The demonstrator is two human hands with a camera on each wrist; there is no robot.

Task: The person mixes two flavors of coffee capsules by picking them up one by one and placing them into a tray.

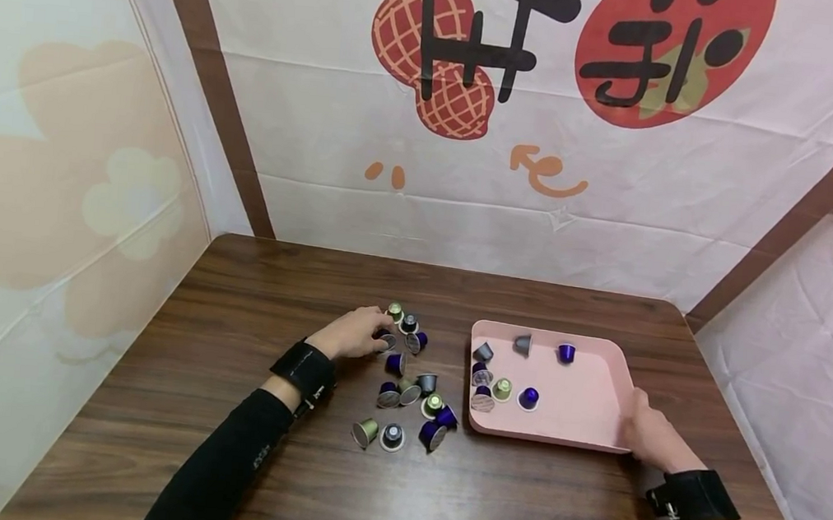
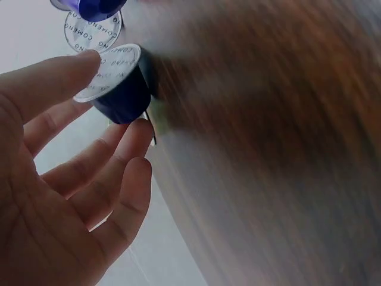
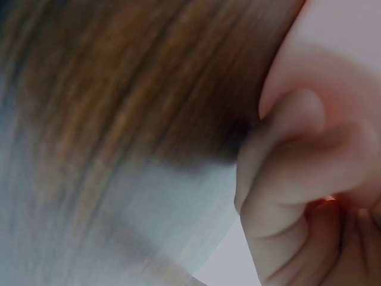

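Note:
My left hand (image 1: 353, 333) reaches over the far end of a loose group of coffee capsules on the table. In the left wrist view, its thumb and fingers pinch a dark blue coffee capsule (image 2: 124, 100), whose pale printed lid faces the thumb. A purple capsule (image 2: 98, 7) shows just beyond it. At the right, my right hand (image 1: 650, 432) grips the near right side of a pink tray (image 1: 581, 415). The right wrist view shows its curled fingers (image 3: 286, 185) over the tray's rim. Several capsules, including a green one (image 1: 502, 389), are in the tray, mostly toward its left side.
Between my left hand and the tray lie several capsules, among them a green one (image 1: 365, 432), a grey one (image 1: 392, 436) and a blue one (image 1: 432, 435). The wooden table (image 1: 514, 500) meets printed cloth walls (image 1: 390, 225) at its back and sides.

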